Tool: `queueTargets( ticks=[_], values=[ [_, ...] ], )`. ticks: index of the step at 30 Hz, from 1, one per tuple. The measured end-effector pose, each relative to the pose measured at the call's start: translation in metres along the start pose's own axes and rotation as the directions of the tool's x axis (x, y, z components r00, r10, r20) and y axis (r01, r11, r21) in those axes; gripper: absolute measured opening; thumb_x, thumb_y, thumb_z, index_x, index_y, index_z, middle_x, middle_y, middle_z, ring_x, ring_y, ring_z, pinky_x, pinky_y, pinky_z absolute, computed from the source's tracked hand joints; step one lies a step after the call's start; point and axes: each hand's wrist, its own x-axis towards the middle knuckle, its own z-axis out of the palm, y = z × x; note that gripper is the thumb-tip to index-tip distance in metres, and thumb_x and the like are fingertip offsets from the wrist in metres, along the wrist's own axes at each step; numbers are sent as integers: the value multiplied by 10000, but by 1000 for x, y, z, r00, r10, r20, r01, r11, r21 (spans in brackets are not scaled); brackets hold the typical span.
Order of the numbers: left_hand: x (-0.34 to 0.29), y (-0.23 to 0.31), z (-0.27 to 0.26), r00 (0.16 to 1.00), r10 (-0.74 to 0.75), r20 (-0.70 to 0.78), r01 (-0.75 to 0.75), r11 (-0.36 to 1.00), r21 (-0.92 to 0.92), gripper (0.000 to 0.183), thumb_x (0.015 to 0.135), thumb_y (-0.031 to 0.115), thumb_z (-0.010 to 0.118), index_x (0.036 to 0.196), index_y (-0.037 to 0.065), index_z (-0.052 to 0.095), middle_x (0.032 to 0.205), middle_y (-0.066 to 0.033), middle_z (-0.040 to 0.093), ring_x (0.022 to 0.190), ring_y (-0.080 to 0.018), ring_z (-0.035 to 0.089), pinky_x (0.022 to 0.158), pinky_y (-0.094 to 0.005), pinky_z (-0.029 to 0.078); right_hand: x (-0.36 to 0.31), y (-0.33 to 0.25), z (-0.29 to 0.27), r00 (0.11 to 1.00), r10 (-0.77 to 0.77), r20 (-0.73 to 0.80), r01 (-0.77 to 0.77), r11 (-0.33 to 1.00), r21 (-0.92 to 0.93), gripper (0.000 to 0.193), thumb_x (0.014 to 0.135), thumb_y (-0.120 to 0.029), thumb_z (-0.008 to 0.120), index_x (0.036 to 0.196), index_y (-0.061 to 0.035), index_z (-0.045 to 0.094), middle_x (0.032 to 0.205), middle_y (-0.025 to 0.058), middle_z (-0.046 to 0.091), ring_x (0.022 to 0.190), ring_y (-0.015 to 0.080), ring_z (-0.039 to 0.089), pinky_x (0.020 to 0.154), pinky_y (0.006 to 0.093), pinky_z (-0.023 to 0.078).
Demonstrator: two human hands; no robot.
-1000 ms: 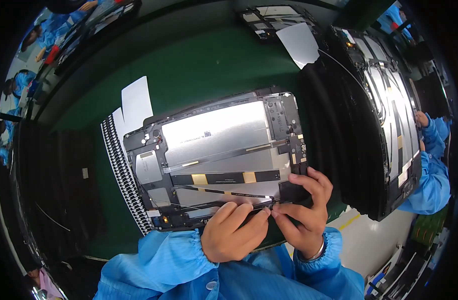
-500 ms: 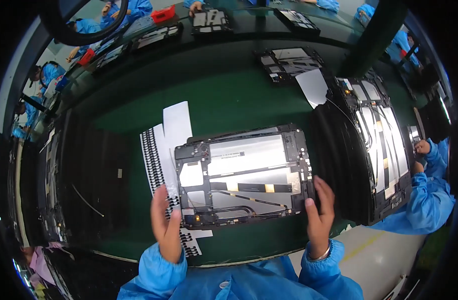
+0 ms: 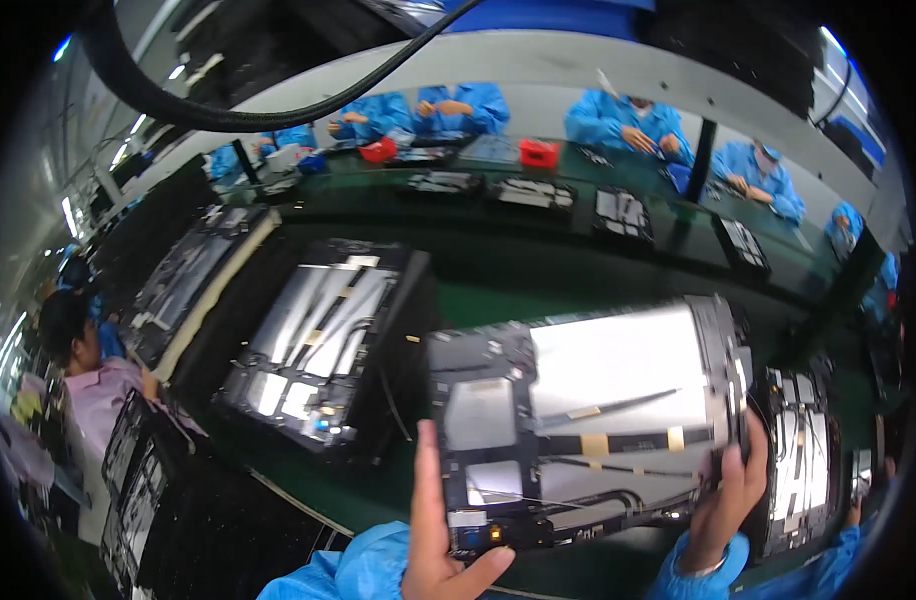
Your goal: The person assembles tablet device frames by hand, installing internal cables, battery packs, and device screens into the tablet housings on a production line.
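From the head view, the only one I have, I read the step in hand as supporting the opened tablet unit (image 3: 608,365) by its two short ends. My left grip (image 3: 433,555) is spread along the left end, its thumb by the lower corner; my right grip (image 3: 723,505) holds the right end, thumb on the near side, fingers along the edge. I'd balance the load between both sides, press only on the frame, and spare the exposed black cables (image 3: 608,497) and the small amber part (image 3: 495,533) near my left thumb. A level, unhurried hold should suit it best, since a thin unit like this could flex if one end dips.

The unit sits between a left stack (image 3: 328,310) and a right stack (image 3: 800,450), apparently raised over the green tabletop (image 3: 478,295), though its underside is hidden from me. It is slightly tilted, right end higher. Inside its dark frame I see a bright, glaring silver panel, duller grey panels at the left, and a black strip (image 3: 558,445) carrying two gold patches. Blur hides the finer connectors.
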Motion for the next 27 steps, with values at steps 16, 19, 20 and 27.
queueTargets(
  ticks=[16, 19, 20, 27],
  values=[
    [10, -24, -96, 609, 317, -727, 147, 856, 496, 748, 795, 114, 590, 1375, 9, 129, 1328, -164, 285, 1158, -239, 368, 989, -332, 274, 77, 53, 337, 749, -255, 611, 163, 965, 204, 287, 763, -232, 629, 935, -3, 620, 867, 142, 643, 799, 262, 615, 737, 323, 468],
    [12, -33, -100, 618, 392, -682, 179, 774, 608, 779, 795, 246, 580, 1382, 21, 119, 1372, -177, 201, 1213, -250, 300, 1010, -359, 236, 86, 70, 348, 755, -334, 565, 254, 942, 217, 314, 795, -219, 620, 1018, 1, 593, 926, 113, 630, 842, 167, 589, 776, 268, 454],
    [16, -34, -96, 610, 391, -690, 124, 813, 570, 823, 791, 304, 579, 1383, 15, 85, 1378, -176, 181, 1225, -263, 281, 1014, -358, 229, 88, 76, 353, 780, -271, 564, 213, 963, 168, 341, 811, -252, 601, 1020, 17, 588, 941, 91, 621, 855, 143, 572, 794, 263, 438],
    [31, -58, -109, 486, 354, -799, -207, 935, 288, 988, 696, 520, 616, 1395, 74, 78, 1348, -178, 257, 1186, -308, 368, 987, -396, 342, 92, 60, 322, 407, 60, 911, -300, 951, 72, 480, 824, -389, 547, 1045, 35, 591, 995, 121, 615, 941, 187, 553, 843, 261, 396]
  ],
)
